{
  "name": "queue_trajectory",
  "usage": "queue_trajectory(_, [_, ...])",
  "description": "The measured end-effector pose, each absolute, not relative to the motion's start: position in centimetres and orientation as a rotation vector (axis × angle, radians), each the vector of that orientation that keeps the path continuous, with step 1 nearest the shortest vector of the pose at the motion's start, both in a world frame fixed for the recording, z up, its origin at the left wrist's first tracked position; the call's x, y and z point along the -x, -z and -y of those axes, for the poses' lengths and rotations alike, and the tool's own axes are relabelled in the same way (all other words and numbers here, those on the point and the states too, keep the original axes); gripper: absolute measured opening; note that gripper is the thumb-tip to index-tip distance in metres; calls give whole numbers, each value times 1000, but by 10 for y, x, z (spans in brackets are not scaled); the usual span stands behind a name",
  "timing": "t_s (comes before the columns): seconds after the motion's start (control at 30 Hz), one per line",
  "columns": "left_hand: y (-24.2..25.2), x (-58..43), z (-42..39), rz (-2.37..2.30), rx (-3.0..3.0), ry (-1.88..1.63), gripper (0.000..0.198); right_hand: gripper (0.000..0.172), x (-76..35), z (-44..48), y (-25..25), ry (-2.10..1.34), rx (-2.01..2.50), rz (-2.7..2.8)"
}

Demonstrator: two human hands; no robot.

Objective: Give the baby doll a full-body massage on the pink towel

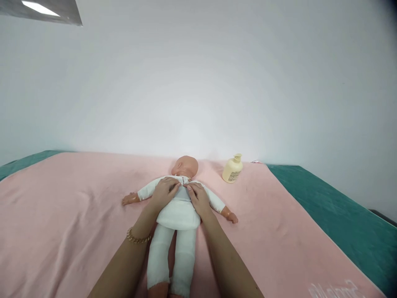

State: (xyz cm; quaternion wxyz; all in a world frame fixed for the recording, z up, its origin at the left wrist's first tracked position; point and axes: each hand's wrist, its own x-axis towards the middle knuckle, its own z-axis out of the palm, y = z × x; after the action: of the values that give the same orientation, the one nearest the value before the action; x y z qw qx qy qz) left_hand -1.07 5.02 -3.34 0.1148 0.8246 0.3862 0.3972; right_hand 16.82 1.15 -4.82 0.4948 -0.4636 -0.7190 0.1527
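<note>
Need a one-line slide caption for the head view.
Left hand and right hand at a white-wrapped doll's upper torso, on a pink cloth beside a yellow pump bottle.

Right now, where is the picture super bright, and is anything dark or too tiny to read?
In the head view, the ceiling light glares white at top left, and the wall looks palest behind the doll; in the head view, the top right corner goes dark, and the bottle has print too small to read.
</note>
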Motion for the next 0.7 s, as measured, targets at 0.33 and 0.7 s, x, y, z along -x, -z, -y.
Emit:
queue_trajectory(0.33, [33, 11, -48, -1108, -2415, -1212, 21, 31, -170, -14, 52, -373, 1083, 1761])
queue_trajectory(0.7, [39, 11, -48, -1176, -2500, -1212, 23, 34, -169, -15, 54, -349, 1105, 1771])
